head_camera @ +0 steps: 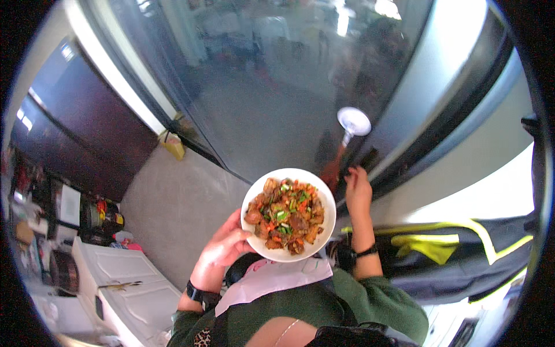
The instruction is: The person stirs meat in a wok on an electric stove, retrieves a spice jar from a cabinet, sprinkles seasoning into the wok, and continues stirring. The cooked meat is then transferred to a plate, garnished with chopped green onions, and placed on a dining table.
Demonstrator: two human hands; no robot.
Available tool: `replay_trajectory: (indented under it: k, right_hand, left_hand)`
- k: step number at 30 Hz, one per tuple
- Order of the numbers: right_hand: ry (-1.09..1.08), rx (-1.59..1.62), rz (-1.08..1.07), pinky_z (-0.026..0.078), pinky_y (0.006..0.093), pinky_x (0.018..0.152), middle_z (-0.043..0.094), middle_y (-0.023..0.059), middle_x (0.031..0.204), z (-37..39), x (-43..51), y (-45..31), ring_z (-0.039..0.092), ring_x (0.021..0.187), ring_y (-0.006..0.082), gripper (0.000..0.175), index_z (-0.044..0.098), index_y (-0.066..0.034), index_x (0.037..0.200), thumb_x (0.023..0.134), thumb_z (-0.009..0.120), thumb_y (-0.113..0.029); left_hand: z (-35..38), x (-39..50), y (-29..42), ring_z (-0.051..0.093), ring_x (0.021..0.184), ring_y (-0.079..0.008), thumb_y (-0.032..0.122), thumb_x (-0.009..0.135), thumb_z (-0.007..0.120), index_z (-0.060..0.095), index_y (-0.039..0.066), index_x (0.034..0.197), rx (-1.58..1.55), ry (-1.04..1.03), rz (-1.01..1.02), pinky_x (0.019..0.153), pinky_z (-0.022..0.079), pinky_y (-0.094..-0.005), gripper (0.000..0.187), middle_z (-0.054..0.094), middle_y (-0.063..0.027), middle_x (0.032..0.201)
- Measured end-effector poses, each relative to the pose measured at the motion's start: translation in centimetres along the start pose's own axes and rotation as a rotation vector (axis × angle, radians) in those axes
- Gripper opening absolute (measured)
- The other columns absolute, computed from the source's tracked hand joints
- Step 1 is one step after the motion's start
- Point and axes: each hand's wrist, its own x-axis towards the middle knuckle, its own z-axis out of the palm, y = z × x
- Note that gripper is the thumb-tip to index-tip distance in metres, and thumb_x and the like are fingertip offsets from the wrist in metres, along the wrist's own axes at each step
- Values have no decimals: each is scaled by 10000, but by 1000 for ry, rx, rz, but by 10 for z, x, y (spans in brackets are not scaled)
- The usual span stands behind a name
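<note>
My left hand [229, 242] grips the left rim of a white bowl [324, 240] filled with browned chunks of cooked food [286, 217], topped with chopped green onion and red-orange bits. The bowl is level in front of my chest. To its right, my right hand [358, 186] is raised beside the dark edge of a glass door [260, 121], its fingers bent; whether they touch the edge is unclear. A white round object on a short stem [354, 121] shows on the glass above that hand.
A glossy dark cabinet [91, 121] stands at the left, a yellow object [173, 146] on the grey floor [186, 191] near its corner. White cabinet doors [134, 286] and a cluttered counter lie lower left. A dark cloth with yellow trim [433, 247] hangs at right.
</note>
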Motion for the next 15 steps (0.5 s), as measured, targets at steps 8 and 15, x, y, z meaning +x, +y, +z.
replay_trajectory:
  k: [8,15]
  right_hand:
    - [-264,701,130,464,321,854,591,145,1152,109,-73,-10,551,1068,175,384,445,-17,1301,932,488,-116]
    - [-150,719,147,461,336,856,591,154,1146,110,-131,-3,552,1064,197,385,453,-18,1290,921,502,-120]
  left_hand:
    - [-56,45,-17,532,1158,-262,79,782,562,262,28,1417,139,-195,13,916,499,-407,705,475,-132,1312]
    - [-48,112,-20,621,989,-226,109,885,531,305,47,1374,246,-399,-111,775,568,-374,542,536,-118,1192]
